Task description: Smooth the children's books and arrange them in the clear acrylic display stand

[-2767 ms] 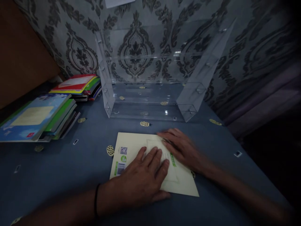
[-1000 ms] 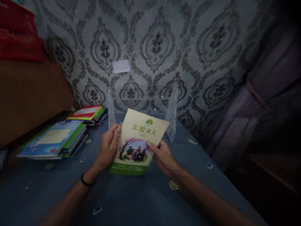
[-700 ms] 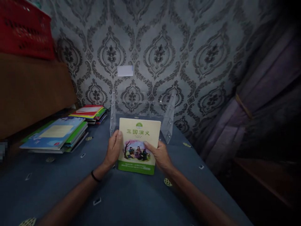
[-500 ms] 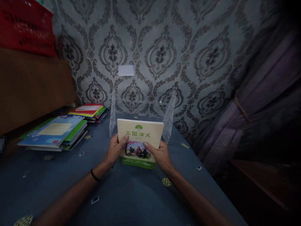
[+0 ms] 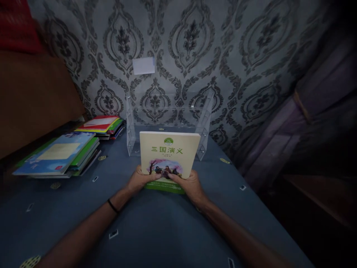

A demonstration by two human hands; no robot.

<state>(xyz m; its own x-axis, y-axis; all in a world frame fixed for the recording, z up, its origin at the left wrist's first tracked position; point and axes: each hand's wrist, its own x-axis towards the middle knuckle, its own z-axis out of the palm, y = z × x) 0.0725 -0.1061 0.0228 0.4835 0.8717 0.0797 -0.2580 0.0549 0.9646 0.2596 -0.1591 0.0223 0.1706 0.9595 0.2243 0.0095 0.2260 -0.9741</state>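
Observation:
A cream and green book (image 5: 169, 162) with green Chinese characters and a picture of seated figures stands tilted before me, cover facing me. My left hand (image 5: 141, 179) grips its lower left side, thumb across the picture. On the lower right side, my right hand (image 5: 189, 184) is closed round it in the same way. The fingers of both hands are hidden behind the book. Just beyond it stands a clear acrylic rack (image 5: 205, 128), partly covered by the book.
On the left lie a stack of books with a blue one on top (image 5: 60, 152) and another stack topped by a red book (image 5: 97, 123). Behind them rises a brown panel (image 5: 33, 100) under a red basket (image 5: 18, 28). A tied purple curtain (image 5: 290, 141) hangs at right.
Both hands have slid down to the lower part of the book, so more of its cover shows. The view has tilted down and come a little closer to the rack.

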